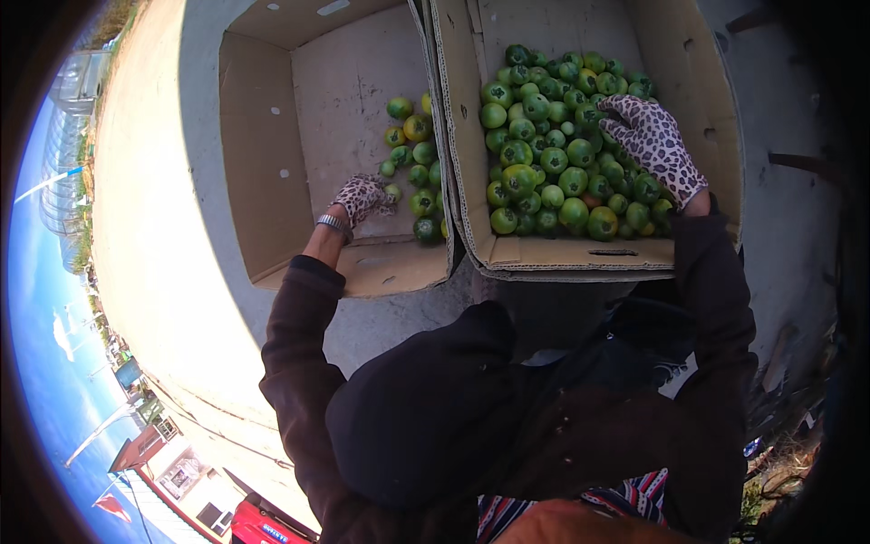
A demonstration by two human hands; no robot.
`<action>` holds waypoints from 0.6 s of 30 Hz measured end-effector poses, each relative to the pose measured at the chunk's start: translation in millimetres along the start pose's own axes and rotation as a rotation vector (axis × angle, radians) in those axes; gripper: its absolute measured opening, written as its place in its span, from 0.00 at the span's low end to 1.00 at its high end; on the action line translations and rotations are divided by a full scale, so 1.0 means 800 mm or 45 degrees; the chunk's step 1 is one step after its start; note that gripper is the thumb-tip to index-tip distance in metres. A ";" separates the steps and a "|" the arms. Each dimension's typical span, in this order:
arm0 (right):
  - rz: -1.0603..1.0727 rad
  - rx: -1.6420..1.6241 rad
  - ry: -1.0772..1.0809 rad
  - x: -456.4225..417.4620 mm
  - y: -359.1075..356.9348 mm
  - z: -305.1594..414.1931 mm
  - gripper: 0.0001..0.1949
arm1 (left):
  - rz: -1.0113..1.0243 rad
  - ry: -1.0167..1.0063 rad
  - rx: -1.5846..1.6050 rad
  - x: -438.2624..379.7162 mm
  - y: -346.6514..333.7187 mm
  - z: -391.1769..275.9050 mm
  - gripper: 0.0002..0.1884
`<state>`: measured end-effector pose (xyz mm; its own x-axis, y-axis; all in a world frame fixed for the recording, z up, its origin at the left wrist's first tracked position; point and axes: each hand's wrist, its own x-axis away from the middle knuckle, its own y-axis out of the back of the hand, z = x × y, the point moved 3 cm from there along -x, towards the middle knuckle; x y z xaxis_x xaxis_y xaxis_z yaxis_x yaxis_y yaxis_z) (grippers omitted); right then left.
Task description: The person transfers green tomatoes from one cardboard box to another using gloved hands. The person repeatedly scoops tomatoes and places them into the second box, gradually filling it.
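Two cardboard boxes stand side by side in front of me. The right cardboard box [564, 257] holds a large heap of mostly green tomatoes [553, 160]. My right hand [639, 132], in a leopard-print glove, lies over the right side of that heap, thumb and fingers apart; whether a tomato is between them is unclear. The left cardboard box [262, 122] has a smaller group of green and yellowish tomatoes [417, 128] along its right wall. My left hand [362, 198], gloved alike, is low inside it, its fingers beside a small green tomato [392, 193]; its grip is unclear.
Concrete floor [397, 316] lies under and around the boxes. The two boxes' inner walls stand close together between my hands. Dark, blurred objects are at the far right. A red machine [265, 523] shows at the lower left, beyond a sunlit strip of ground.
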<state>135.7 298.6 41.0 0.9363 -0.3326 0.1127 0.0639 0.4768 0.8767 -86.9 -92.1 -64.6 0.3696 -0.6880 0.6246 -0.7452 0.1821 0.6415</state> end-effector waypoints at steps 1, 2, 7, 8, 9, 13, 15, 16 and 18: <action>0.023 -0.018 -0.015 -0.001 0.000 0.003 0.14 | -0.025 -0.089 -0.097 -0.002 -0.008 0.016 0.13; 0.022 -0.002 -0.011 -0.001 -0.001 0.005 0.14 | -0.024 -0.073 -0.053 -0.004 -0.017 0.035 0.13; 0.100 0.066 -0.031 -0.002 -0.010 -0.011 0.16 | -0.002 0.145 0.563 -0.023 -0.035 0.060 0.11; 0.118 0.080 -0.059 -0.002 -0.010 -0.012 0.16 | 0.031 0.310 0.801 -0.023 -0.032 0.042 0.09; 0.138 0.089 -0.079 -0.001 -0.010 -0.011 0.16 | 0.060 0.484 1.038 -0.011 -0.021 0.009 0.07; 0.133 0.070 -0.066 0.001 -0.008 -0.009 0.14 | 0.078 0.434 0.781 -0.006 -0.010 -0.020 0.08; 0.165 0.056 -0.096 0.003 -0.003 -0.006 0.14 | 0.024 0.284 0.017 -0.017 -0.004 -0.036 0.09; 0.167 0.051 -0.079 0.003 -0.002 0.002 0.14 | -0.017 0.254 0.100 -0.023 -0.021 0.000 0.10; 0.177 0.035 -0.055 0.000 -0.003 0.012 0.14 | -0.058 0.198 0.177 -0.036 -0.061 0.073 0.13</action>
<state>132.5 289.6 43.8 0.9197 -0.2998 0.2536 -0.0755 0.4987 0.8635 -93.8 -122.2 -140.2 0.4780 -0.5746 0.6643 -0.7911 0.0471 0.6099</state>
